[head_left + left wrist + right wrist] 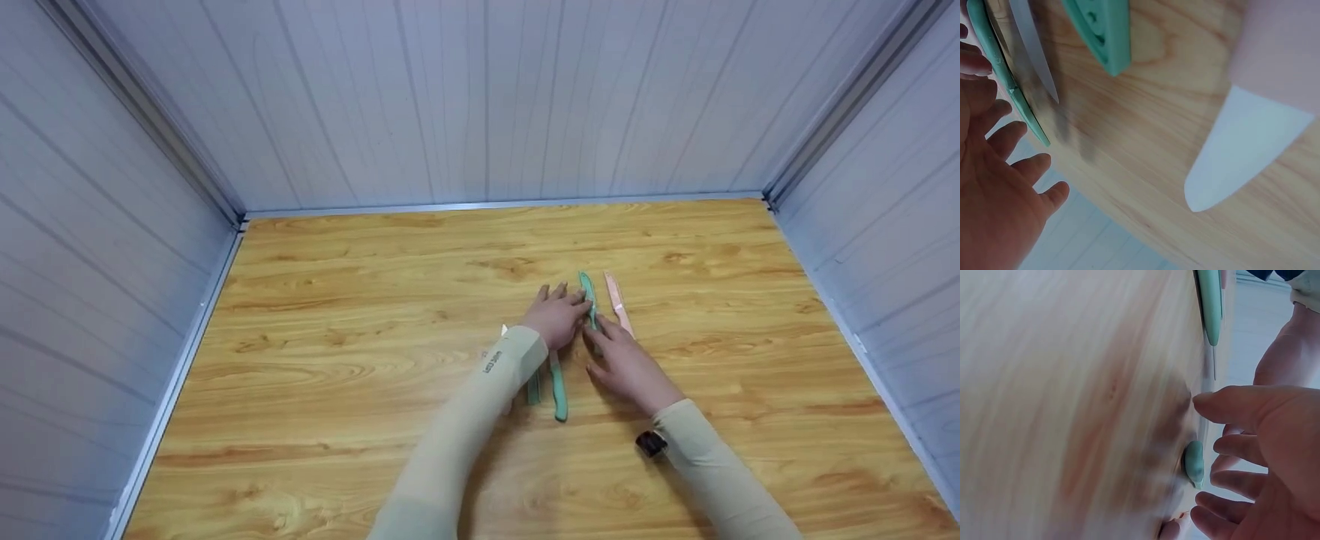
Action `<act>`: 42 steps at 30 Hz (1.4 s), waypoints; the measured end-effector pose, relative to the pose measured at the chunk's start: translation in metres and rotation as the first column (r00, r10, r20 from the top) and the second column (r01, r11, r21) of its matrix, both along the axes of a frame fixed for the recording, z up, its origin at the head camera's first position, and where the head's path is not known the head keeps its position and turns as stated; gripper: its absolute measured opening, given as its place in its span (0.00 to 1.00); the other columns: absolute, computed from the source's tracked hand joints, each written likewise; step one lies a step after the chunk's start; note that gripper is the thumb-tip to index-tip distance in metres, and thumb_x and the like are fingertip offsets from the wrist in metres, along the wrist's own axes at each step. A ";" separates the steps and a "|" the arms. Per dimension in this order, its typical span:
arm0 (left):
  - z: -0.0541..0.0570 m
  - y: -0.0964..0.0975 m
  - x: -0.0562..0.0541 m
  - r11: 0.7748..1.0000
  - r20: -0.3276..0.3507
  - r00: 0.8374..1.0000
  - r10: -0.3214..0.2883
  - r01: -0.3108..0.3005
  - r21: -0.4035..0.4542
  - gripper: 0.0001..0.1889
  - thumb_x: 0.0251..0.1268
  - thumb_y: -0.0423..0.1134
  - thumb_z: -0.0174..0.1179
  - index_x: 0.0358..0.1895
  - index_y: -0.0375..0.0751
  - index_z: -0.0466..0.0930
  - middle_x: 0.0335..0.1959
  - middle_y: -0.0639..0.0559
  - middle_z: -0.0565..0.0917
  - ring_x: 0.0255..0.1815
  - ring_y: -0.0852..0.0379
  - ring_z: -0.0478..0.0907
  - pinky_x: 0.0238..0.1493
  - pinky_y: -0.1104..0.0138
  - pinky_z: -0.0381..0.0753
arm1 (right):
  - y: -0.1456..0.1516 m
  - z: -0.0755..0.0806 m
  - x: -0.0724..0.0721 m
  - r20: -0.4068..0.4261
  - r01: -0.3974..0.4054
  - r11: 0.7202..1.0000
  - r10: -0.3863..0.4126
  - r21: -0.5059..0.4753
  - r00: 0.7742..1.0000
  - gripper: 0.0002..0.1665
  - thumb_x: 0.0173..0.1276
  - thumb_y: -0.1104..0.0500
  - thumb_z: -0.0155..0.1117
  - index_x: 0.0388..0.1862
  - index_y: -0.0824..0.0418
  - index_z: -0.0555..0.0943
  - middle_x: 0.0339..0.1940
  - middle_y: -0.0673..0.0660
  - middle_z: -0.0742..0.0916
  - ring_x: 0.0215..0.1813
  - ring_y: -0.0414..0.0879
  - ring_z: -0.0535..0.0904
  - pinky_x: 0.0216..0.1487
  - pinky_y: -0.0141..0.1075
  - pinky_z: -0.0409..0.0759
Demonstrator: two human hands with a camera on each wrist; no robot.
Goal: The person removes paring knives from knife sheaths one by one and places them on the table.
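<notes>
A green knife (587, 285), its blade covered by a green sheath, lies between my hands, handle end partly hidden by them. My left hand (556, 319) is at its left side with fingers spread; whether the fingertips touch it I cannot tell. From the right, my right hand (626, 366) reaches along its handle end (1194, 464), fingers loosely extended. A pink knife (615, 294) lies just right of it. Under my left wrist are a bare-bladed knife with a green handle (559, 394) and a loose green sheath (1109, 39).
Below the left sleeve, a white blade (1244, 152) sticks out of a pink piece, close to the left wrist camera. Everything lies on a wood-grain table (337, 300). Pale panel walls (480, 105) enclose its back and sides. A dark object (651, 443) sits at my right cuff.
</notes>
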State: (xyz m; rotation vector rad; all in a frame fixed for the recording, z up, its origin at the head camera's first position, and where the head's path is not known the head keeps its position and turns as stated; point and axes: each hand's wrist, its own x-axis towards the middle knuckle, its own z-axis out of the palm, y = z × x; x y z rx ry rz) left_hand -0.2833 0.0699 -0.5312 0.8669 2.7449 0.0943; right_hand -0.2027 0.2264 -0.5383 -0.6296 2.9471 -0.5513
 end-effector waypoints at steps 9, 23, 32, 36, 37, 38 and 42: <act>-0.005 0.002 -0.001 1.000 0.001 1.000 -0.003 0.003 0.004 0.24 0.75 0.41 0.45 0.72 0.57 0.61 0.74 0.61 0.57 0.75 0.49 0.46 0.72 0.49 0.44 | -0.007 -0.003 -0.003 -0.071 -0.045 0.994 0.052 0.099 0.996 0.34 0.66 0.59 0.62 0.68 0.71 0.66 0.69 0.71 0.65 0.68 0.68 0.62 0.65 0.55 0.64; 0.002 0.001 0.002 0.999 0.022 1.000 -0.001 0.000 0.043 0.23 0.76 0.41 0.44 0.72 0.54 0.63 0.73 0.62 0.59 0.75 0.51 0.48 0.72 0.49 0.45 | -0.013 -0.005 -0.011 -0.095 -0.071 0.995 0.078 0.072 0.992 0.27 0.71 0.65 0.54 0.65 0.75 0.67 0.66 0.75 0.68 0.60 0.67 0.72 0.56 0.54 0.73; -0.001 -0.001 0.000 0.998 0.063 0.998 0.006 -0.010 0.062 0.24 0.76 0.39 0.42 0.72 0.56 0.61 0.73 0.63 0.58 0.75 0.51 0.49 0.72 0.50 0.46 | -0.016 -0.005 -0.017 -0.087 -0.007 1.000 0.008 0.014 0.996 0.23 0.71 0.67 0.53 0.63 0.75 0.70 0.64 0.73 0.71 0.58 0.65 0.74 0.55 0.52 0.75; -0.002 -0.002 -0.001 0.997 0.076 0.997 0.012 -0.018 0.080 0.23 0.77 0.40 0.42 0.72 0.56 0.61 0.73 0.63 0.59 0.75 0.51 0.49 0.72 0.50 0.46 | -0.018 -0.005 -0.018 -0.090 0.020 0.999 -0.023 -0.028 0.996 0.21 0.71 0.68 0.53 0.61 0.74 0.72 0.63 0.73 0.73 0.59 0.65 0.73 0.56 0.53 0.74; -0.002 -0.002 -0.001 0.996 0.079 0.997 0.014 -0.021 0.089 0.23 0.77 0.40 0.42 0.72 0.56 0.62 0.73 0.63 0.59 0.75 0.51 0.49 0.72 0.50 0.45 | -0.019 -0.005 -0.018 -0.092 0.026 0.999 -0.030 -0.044 0.995 0.21 0.71 0.68 0.52 0.61 0.73 0.73 0.63 0.73 0.73 0.59 0.65 0.73 0.57 0.53 0.73; -0.002 -0.002 -0.001 0.995 0.078 0.997 0.013 -0.021 0.096 0.23 0.77 0.40 0.43 0.72 0.55 0.62 0.73 0.63 0.59 0.75 0.51 0.49 0.72 0.50 0.46 | -0.019 -0.005 -0.018 -0.094 0.031 0.998 -0.037 -0.059 0.995 0.20 0.72 0.68 0.51 0.61 0.73 0.73 0.62 0.73 0.73 0.60 0.65 0.73 0.57 0.53 0.73; -0.004 -0.002 -0.001 0.993 0.060 0.998 0.010 -0.017 0.113 0.23 0.77 0.40 0.43 0.71 0.55 0.63 0.72 0.62 0.61 0.74 0.52 0.51 0.72 0.51 0.47 | -0.020 -0.004 -0.020 -0.104 0.042 0.992 -0.054 -0.116 0.993 0.18 0.72 0.69 0.50 0.58 0.73 0.75 0.61 0.72 0.74 0.61 0.64 0.71 0.60 0.53 0.71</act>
